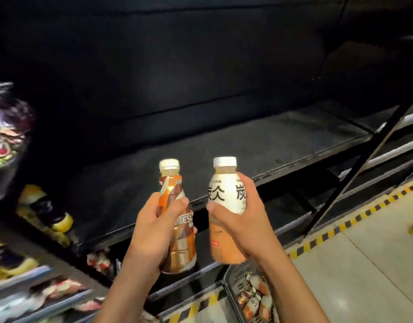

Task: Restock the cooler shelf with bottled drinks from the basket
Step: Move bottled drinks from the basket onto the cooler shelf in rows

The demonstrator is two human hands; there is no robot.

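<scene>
My left hand [152, 231] grips a brown-and-orange coffee bottle [181, 248] with a pale cap, held upright. My right hand [242, 220] holds a cream-labelled bottle [226, 192] with black characters and a white cap, also upright. Both bottles hang side by side in front of the dark cooler shelf [259, 145], just below its front edge. The black basket [228, 283] sits on the floor under my right forearm, with several bottles lying in it.
The shelf surface behind the bottles is bare and dark. Packaged goods fill lower shelves at the left [26, 271], with yellow-capped items [61, 222] on the left end. A black diagonal strut [363, 164] crosses at right above yellow-black floor tape [354, 217].
</scene>
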